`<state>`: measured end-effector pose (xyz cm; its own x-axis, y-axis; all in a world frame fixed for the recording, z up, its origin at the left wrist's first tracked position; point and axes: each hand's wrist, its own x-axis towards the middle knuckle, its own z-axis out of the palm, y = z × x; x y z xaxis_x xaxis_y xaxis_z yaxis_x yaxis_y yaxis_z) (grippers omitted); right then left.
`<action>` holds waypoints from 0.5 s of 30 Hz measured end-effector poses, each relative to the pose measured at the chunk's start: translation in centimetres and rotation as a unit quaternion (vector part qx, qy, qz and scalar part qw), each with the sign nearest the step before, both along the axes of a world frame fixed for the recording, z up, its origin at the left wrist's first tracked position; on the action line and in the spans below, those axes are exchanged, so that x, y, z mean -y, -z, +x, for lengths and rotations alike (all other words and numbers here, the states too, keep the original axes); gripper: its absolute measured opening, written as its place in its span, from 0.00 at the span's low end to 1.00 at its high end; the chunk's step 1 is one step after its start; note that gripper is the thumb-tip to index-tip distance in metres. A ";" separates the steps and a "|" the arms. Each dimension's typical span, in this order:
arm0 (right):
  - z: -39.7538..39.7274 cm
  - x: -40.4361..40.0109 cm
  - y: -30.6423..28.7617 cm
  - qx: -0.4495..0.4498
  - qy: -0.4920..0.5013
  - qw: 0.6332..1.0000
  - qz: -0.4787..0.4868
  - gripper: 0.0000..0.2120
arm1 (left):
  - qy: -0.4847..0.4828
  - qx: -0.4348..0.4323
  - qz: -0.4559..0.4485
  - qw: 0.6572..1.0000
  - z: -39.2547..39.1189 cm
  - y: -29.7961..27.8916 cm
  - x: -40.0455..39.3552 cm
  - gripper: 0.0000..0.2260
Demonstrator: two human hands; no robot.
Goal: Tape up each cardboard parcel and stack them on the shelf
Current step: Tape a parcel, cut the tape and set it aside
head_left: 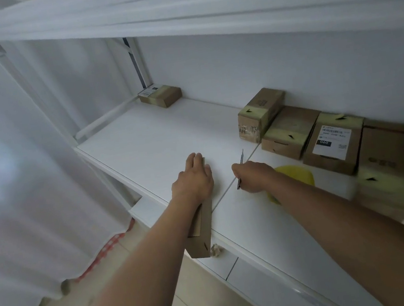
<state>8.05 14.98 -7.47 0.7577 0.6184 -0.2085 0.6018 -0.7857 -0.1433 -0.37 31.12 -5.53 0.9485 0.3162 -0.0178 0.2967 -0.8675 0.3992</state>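
Flat cardboard parcel [203, 232] lies on the white shelf board [156, 136], near the front edge, its near end sticking out past the edge. Most of its top is hidden under the left forearm; only the long side face, the near end and a sliver beyond the fingertips show.

Left hand [192, 180] lies palm-down on the parcel's far end, fingers straight and close together, pressing flat.

Right hand [253, 175] is closed around a thin metal tool [240, 170]; the tip pokes up past the knuckles, the other end shows below the hand. Kind of tool hard to make out: blade or pen, cannot tell.

Yellow tape roll [298, 172] sits on the shelf just behind the right wrist, largely hidden by wrist and forearm.

Row of taped parcels [331, 143] stands along the back wall at right, touching one another, yellowish tape over the ends. One carries a white shipping label [331, 141]; print too small to read. The rightmost parcels are blurred and cut off by the frame edge.

Small lone parcel [160, 96] rests in the far left corner of the shelf, well apart from the row.

Crumpled paper scrap [217, 250] lies on the lower ledge, just beside the flat parcel's near end.

White curtain [11, 156] hangs at left, covering that side.
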 end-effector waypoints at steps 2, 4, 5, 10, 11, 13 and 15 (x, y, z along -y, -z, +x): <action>0.1 0.0 0.3 0.011 0.001 1.000 -0.015 0.08 | 0.000 0.005 0.000 1.000 0.1 0.1 0.1 0.21; 0.1 0.0 0.5 0.018 0.003 0.999 -0.029 0.09 | -0.001 0.002 -0.001 1.000 0.2 0.1 0.0 0.21; 0.1 0.0 0.5 0.023 0.002 0.999 -0.036 0.10 | 0.000 0.001 -0.002 1.000 0.2 0.1 0.0 0.21; -0.3 -0.3 0.6 0.039 -0.012 0.997 -0.071 0.13 | 0.004 0.003 -0.001 1.000 0.3 0.2 0.0 0.21; -0.4 -0.5 0.7 0.040 -0.012 0.996 -0.076 0.13 | 0.003 0.004 0.001 1.000 0.2 0.2 0.0 0.20; -0.5 -0.7 0.8 0.040 -0.004 0.996 -0.083 0.15 | 0.002 0.008 0.004 1.000 0.2 0.2 0.1 0.19; -0.4 -0.8 0.9 0.039 0.008 0.996 -0.081 0.16 | 0.001 0.009 0.004 1.000 0.2 0.2 0.1 0.19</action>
<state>7.63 15.75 -8.40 0.7855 0.5685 -0.2445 0.5926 -0.8048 0.0326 -0.16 31.01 -5.73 0.9491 0.3148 0.0011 0.2885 -0.8712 0.3973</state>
